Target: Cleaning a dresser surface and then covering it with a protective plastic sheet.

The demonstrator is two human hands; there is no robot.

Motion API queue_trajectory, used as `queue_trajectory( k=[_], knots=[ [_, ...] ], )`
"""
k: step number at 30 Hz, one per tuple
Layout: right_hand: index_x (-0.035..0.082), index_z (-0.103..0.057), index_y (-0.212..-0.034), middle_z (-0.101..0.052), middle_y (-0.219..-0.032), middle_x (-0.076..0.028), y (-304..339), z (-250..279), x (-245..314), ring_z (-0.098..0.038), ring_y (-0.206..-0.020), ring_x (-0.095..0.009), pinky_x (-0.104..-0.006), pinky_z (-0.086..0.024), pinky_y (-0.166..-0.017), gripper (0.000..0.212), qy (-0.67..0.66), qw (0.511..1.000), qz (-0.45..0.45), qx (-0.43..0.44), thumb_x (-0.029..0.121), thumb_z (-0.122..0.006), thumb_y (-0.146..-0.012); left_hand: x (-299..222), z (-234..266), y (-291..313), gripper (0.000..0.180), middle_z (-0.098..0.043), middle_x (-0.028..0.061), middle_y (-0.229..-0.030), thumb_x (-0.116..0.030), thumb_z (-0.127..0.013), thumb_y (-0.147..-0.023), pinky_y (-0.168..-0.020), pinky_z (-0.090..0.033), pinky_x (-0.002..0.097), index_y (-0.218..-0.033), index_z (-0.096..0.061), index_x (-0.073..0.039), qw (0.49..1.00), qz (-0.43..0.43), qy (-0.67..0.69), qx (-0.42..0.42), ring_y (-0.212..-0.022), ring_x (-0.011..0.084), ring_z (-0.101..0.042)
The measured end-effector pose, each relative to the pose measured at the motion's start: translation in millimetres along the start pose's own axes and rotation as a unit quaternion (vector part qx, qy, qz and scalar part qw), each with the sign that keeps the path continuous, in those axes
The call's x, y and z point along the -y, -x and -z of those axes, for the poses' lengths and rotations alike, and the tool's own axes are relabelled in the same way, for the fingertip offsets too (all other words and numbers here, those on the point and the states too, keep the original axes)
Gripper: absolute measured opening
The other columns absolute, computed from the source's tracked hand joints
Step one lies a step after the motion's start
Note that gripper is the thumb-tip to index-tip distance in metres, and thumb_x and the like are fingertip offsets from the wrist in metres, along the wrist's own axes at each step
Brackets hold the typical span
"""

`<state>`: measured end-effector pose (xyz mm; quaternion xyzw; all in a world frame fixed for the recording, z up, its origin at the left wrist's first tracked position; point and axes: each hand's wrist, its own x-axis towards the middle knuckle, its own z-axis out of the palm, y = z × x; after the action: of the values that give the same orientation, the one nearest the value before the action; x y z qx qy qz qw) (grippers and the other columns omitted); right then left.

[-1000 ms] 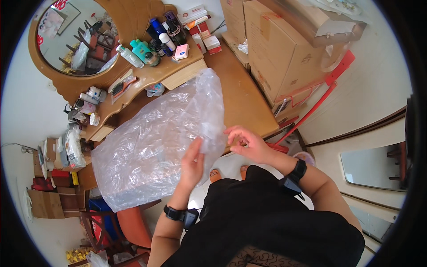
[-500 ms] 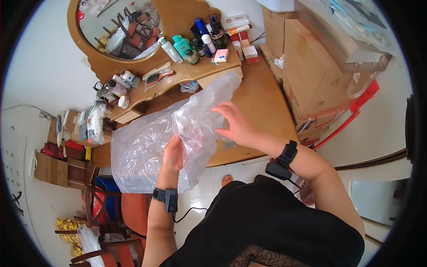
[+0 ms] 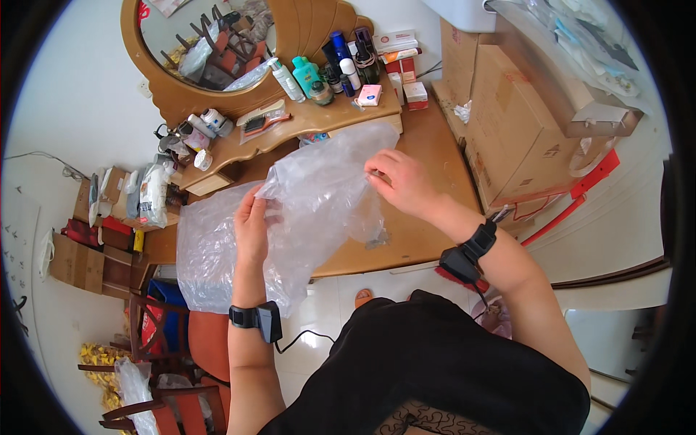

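Note:
A large, crinkled sheet of clear plastic, perhaps a bag [image 3: 319, 177], spreads over the wooden dressing table [image 3: 428, 210] and hangs past its front edge on the left. My left hand [image 3: 251, 221] pinches its upper part between thumb and fingers. To the right, my right hand [image 3: 397, 177] is closed with thumb and fingertips together on the sheet's right edge. Between the two hands the plastic is stretched and raised off the tabletop. A black band with a small box sits on each of my wrists.
Bottles [image 3: 306, 76], a hairbrush [image 3: 265, 123] and small boxes [image 3: 369, 95] stand along the dresser's raised shelf under the mirror [image 3: 206, 43]. Large cardboard boxes [image 3: 518, 130] rise at the right. Red-seated chairs [image 3: 208, 341] are at the lower left.
My left hand has moved left and up with the plastic. My right hand, open before, has closed on the sheet's right edge. The plastic between them is spread wider.

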<state>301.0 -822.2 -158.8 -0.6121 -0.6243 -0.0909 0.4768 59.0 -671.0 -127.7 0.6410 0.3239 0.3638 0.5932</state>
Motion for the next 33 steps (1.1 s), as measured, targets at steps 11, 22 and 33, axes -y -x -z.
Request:
queue_trajectory(
  k=[11,22,33],
  knots=[
    [0.009,-0.046,-0.109,-0.053,-0.096,-0.004,64.2,26.1,-51.8,-0.053,-0.084,-0.013,-0.0269,-0.044,-0.067,0.047,-0.427,0.701,-0.57,0.038,0.043,-0.058,-0.079,40.5,-95.5,66.8,0.03,-0.05,0.0152,-0.119,-0.01,-0.048,-0.088,-0.093,-0.037,0.0352,-0.117,-0.051,-0.002,0.866,-0.061,-0.171,0.467,-0.11,0.0277,-0.048],
    [0.002,-0.047,-0.107,-0.057,-0.095,-0.007,191.2,24.6,-102.5,-0.055,-0.087,-0.016,-0.0296,-0.044,-0.077,0.033,-0.462,0.637,-0.616,-0.027,0.011,-0.06,-0.079,157.2,10.8,69.7,0.055,-0.027,0.0159,-0.139,-0.027,-0.057,-0.08,-0.096,-0.031,0.054,-0.131,-0.037,-0.018,0.745,0.003,-0.644,0.174,-0.125,0.0406,-0.027],
    [0.006,-0.049,-0.117,-0.045,-0.124,-0.015,77.4,-11.9,-91.0,-0.039,-0.117,-0.033,-0.0402,-0.032,-0.097,0.046,0.12,0.965,-0.21,0.104,0.026,-0.062,-0.076,181.6,18.4,80.2,0.06,-0.021,0.0119,-0.142,-0.036,-0.058,-0.078,-0.093,-0.024,0.0612,-0.132,-0.035,-0.023,0.759,0.026,-0.624,0.184,-0.127,0.0429,-0.021]
  ],
)
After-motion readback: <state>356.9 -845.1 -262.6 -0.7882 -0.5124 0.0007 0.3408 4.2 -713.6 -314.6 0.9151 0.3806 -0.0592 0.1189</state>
